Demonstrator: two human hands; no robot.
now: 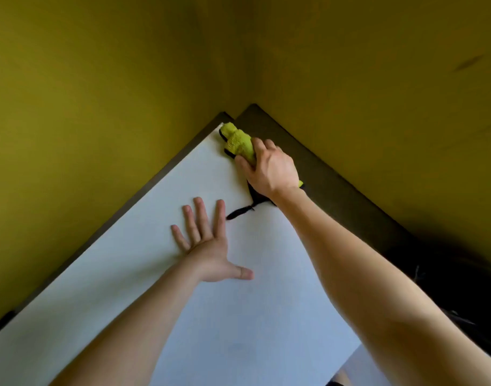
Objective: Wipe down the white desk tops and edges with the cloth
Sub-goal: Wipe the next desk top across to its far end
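Two hands over white desk (121, 288), corner view. Left: olive wall (85, 107) beside the desk's dark edge strip (155, 176). Left hand (208, 246) flat on desk top, fingers spread, thumb out, holding nothing. Right hand (269, 165) grips green cloth (238, 140), fingers curled round it, pressing it onto the desk's far corner along the right edge. Cloth's black strap (240, 212) trails on desk between hands.
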